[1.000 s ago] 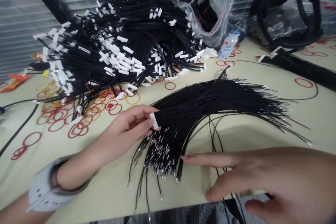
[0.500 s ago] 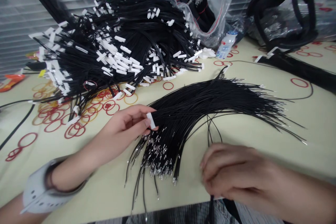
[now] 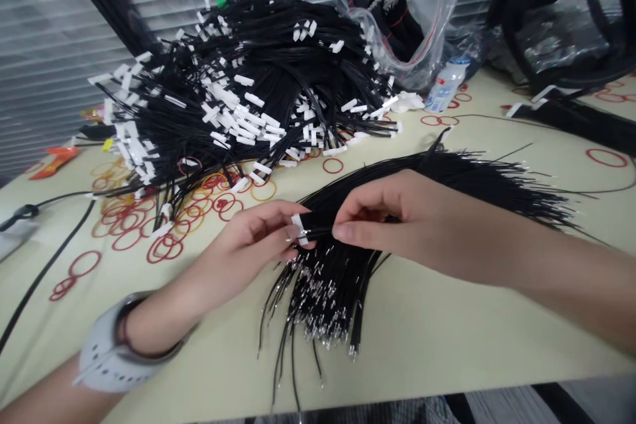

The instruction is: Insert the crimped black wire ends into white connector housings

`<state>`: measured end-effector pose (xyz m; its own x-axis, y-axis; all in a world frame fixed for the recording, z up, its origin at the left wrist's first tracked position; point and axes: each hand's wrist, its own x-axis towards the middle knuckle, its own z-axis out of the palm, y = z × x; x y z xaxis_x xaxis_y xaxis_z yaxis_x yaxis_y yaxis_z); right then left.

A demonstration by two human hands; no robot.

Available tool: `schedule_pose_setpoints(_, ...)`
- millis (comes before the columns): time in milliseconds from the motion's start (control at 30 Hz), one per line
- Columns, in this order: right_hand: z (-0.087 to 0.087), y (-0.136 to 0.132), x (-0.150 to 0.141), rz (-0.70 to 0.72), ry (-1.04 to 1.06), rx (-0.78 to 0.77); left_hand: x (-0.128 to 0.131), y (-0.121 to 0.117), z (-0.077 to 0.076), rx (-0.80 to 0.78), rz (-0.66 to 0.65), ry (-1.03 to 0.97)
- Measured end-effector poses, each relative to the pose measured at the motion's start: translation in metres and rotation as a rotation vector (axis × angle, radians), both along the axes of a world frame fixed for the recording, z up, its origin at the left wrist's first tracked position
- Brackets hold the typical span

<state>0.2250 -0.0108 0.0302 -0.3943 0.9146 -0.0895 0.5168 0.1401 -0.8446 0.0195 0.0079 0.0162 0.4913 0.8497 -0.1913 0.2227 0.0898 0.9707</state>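
My left hand (image 3: 253, 238) pinches a small white connector (image 3: 299, 229) between thumb and fingers. My right hand (image 3: 397, 215) has its fingers pinched on a thin black wire, with the wire's end right at the connector. Both hands hover over a loose fan of black wires (image 3: 477, 179) with metal terminal ends (image 3: 318, 311) lying on the pale table (image 3: 447, 331). A grey band sits on my left wrist (image 3: 106, 351).
A big heap of black wires with white connectors (image 3: 238, 93) fills the back left. Red and yellow rubber bands (image 3: 149, 218) are scattered below it. A clear plastic bag of wires (image 3: 392, 13), a small bottle (image 3: 444, 86) and black bundles (image 3: 566, 33) stand at the back.
My right hand rose from the table's front edge with a wire and came up to the connector in my left hand. My left hand stayed nearly still.
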Motion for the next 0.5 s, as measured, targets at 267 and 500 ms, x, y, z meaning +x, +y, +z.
schedule_pose_setpoints(267,-0.012,-0.012,0.002,-0.142,-0.159,0.214,-0.001,0.003,-0.005,-0.040,0.066,0.102)
schedule_pose_setpoints(500,-0.020,-0.009,0.001,-0.125,-0.184,0.269,-0.002,0.002,-0.006,-0.009,0.047,0.055)
